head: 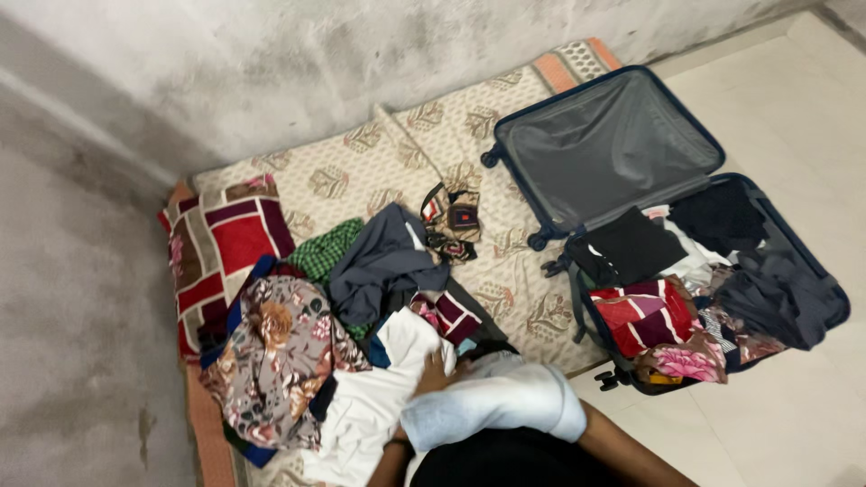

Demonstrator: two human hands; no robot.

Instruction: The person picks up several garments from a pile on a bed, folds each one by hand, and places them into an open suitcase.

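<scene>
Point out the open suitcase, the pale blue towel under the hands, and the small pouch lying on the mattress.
open suitcase (603, 144), head view, on the grey lining of its raised lid.
pale blue towel (505, 406), head view, on its rolled middle.
small pouch (454, 222), head view, on its front.

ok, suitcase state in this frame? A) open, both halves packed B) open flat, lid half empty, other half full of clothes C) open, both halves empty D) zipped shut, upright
B: the navy suitcase lies open, its grey-lined lid half bare, while folded clothes fill the other half.
</scene>
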